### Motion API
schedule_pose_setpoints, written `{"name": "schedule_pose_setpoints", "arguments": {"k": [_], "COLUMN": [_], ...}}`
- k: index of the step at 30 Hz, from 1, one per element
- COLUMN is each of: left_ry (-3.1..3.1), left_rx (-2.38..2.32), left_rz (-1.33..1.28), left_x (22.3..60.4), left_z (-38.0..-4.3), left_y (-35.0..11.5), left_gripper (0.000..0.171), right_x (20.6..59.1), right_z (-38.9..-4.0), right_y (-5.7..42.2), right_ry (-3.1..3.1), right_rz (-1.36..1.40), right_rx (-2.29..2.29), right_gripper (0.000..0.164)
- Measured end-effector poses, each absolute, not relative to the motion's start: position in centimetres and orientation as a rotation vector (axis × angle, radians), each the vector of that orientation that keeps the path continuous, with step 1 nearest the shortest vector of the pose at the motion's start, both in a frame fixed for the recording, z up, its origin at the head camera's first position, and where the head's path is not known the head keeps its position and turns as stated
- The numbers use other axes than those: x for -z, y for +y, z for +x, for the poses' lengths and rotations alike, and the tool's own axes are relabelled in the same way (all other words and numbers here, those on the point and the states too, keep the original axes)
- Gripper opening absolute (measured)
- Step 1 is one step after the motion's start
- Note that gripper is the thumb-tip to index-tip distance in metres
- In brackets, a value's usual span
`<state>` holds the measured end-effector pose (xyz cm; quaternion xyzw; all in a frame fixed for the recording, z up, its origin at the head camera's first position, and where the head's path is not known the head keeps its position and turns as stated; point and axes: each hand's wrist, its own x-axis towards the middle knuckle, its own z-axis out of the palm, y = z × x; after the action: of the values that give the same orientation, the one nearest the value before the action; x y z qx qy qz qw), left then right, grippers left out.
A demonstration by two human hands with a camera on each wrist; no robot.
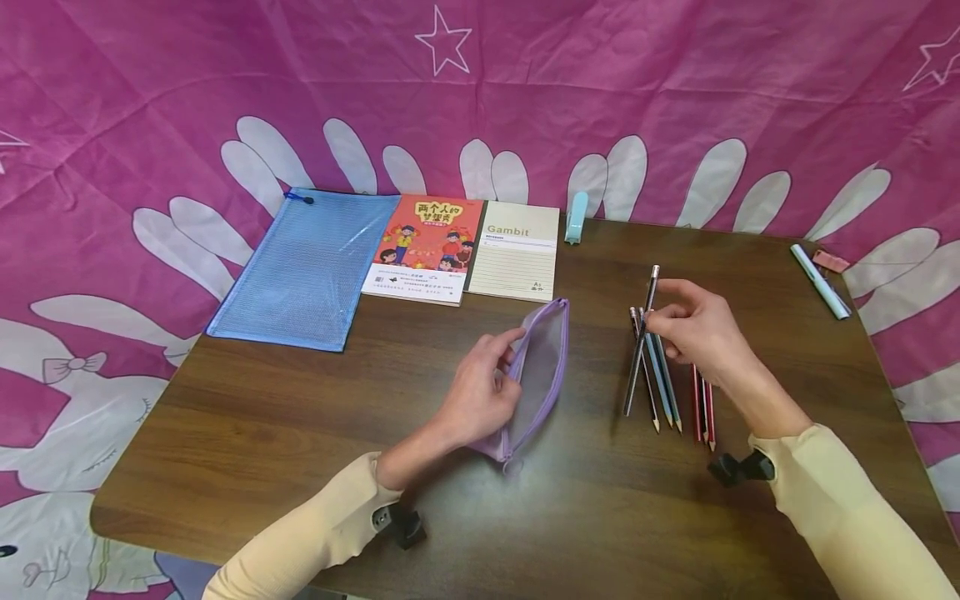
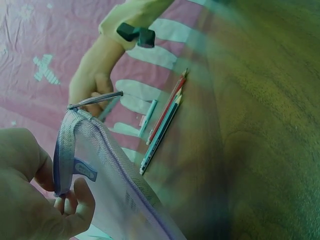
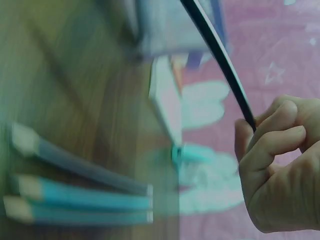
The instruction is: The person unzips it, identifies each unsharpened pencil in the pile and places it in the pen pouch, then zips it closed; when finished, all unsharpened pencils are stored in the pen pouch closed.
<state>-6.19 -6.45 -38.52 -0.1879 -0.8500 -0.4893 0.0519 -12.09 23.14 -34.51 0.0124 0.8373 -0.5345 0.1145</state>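
My left hand [image 1: 476, 392] pinches the near rim of a lilac mesh zip pouch [image 1: 542, 362], whose mouth gapes wide. In the left wrist view, finger and thumb grip the zipped edge beside a small fabric tag [image 2: 85, 170]. To the right, my right hand [image 1: 705, 333] holds a dark pencil [image 1: 634, 383] near its upper end, raised and tilted over the table. Just under that hand lie blue and dark pencils [image 1: 662, 375], with red and black pencils [image 1: 702, 408] partly hidden behind the wrist. The right wrist view shows the held pencil [image 3: 220, 55] between thumb and fingertips.
Along the back lie a blue mesh zip folder [image 1: 307, 271], a red illustrated book [image 1: 427, 246], a cream notebook [image 1: 516, 250] and a mint stapler [image 1: 576, 218]. A light blue pen [image 1: 820, 282] and a small pink item [image 1: 830, 261] sit by the right edge.
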Motion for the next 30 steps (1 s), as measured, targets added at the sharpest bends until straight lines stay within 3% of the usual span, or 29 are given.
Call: {"name": "schedule_pose_setpoints", "arguments": {"k": [9,30], "left_ry": [-2.627,-2.608], "left_rx": [1.499,1.479], "left_rz": [-0.570,-0.565], "left_x": [38.3,38.0], "left_z": [-6.2,-6.2], "left_y": [-6.4,-6.1], "left_gripper": [0.067,0.064], "right_x": [33.1,36.1], "right_z": [-9.6,-8.1], "right_y": [18.1,12.1], "right_ry": [2.224,2.224], "right_rz": [0.061,0.086], "right_rx": [1.928,1.878], "right_gripper": [0.032,0.038]}}
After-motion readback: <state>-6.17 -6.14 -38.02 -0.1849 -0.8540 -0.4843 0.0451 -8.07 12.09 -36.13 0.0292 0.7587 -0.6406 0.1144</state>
